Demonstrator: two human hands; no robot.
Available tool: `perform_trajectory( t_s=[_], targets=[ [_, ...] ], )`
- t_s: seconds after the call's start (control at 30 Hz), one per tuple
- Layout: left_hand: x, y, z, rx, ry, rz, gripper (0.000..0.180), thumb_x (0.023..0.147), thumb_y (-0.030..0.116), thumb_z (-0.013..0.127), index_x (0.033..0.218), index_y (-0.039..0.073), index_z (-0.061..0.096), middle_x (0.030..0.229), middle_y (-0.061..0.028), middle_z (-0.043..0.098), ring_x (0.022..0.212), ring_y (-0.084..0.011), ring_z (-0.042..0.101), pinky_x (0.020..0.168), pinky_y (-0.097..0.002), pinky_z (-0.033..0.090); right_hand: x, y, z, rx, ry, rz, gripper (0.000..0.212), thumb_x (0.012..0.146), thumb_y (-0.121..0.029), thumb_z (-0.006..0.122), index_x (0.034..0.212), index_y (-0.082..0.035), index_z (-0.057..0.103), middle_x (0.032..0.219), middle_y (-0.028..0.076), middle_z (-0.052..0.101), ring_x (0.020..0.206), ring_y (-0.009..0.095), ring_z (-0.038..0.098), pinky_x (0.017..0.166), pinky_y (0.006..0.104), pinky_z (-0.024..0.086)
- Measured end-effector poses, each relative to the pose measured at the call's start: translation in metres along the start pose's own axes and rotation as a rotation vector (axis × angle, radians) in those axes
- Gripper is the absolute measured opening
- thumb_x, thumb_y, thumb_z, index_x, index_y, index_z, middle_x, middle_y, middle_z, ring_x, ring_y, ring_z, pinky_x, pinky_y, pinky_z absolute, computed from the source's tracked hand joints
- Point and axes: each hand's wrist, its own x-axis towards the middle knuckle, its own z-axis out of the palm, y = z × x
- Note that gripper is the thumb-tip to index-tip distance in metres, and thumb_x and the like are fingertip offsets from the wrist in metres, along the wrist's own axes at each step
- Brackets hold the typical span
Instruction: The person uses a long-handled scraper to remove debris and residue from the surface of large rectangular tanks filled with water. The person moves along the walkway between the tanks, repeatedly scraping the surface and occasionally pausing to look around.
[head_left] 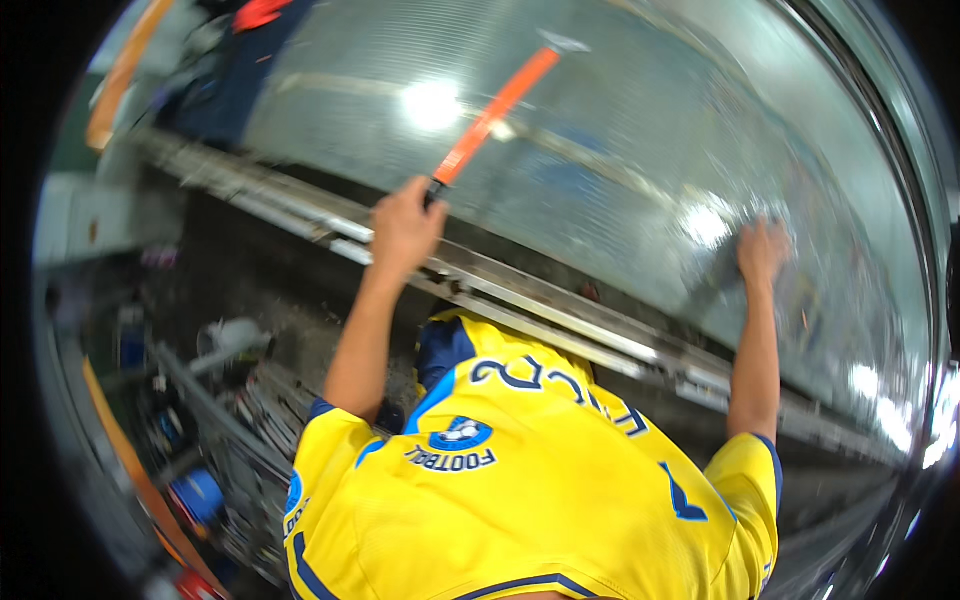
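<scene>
My left hand (403, 232) is wrapped round the black grip of a long orange-handled scraper (497, 113). Its thin silver head lies crosswise at the far end, over a wide, ribbed, translucent sheet (350, 125). On the right, my right hand (764, 252) is closed at wrinkled, shiny clear plastic film (715, 190) that covers the sheet. Its fingertips are partly hidden and a little blurred. Both arms are stretched forward, well apart.
A metal rail (530, 312) runs along the sheet's near edge, close to my body. Dark cloth (215, 100) lies at the far left. Tools and metal parts, with a blue container (196, 494), crowd the lower left. An orange bar (125, 460) stands beside them.
</scene>
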Motion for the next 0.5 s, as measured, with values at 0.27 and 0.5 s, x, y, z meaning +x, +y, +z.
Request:
perform_trajectory(
  t_s=[0.27, 0.5],
  targets=[
    [0.092, -0.017, 0.062, 0.050, -0.171, 0.177, 0.041, 0.088, 0.020, 0.074, 0.125, 0.005, 0.063, 0.096, -0.0211, 0.069, 0.086, -0.0382, 0.068, 0.077, -0.0430, 0.052, -0.091, -0.255, -0.093, 0.725, 0.144, -0.405, 0.051, 0.094, -0.040, 0.059, 0.139, -0.013, 0.058, 0.144, 0.021, 0.050, 0.141, 0.043, 0.035, 0.116, 0.0646, 0.023],
    [0.116, -0.045, 0.091, -0.315, -0.367, 0.120, 0.045, 0.092, 0.018, 0.076, 0.126, -0.005, 0.057, 0.096, -0.0042, 0.064, 0.086, -0.0111, 0.059, 0.078, -0.0276, 0.048, -0.121, -0.289, -0.083, 0.880, 0.137, -0.551, 0.060, 0.097, -0.058, 0.052, 0.149, -0.029, 0.051, 0.164, 0.009, 0.033, 0.153, 0.034, 0.026, 0.125, 0.0591, 0.011]
  ],
)
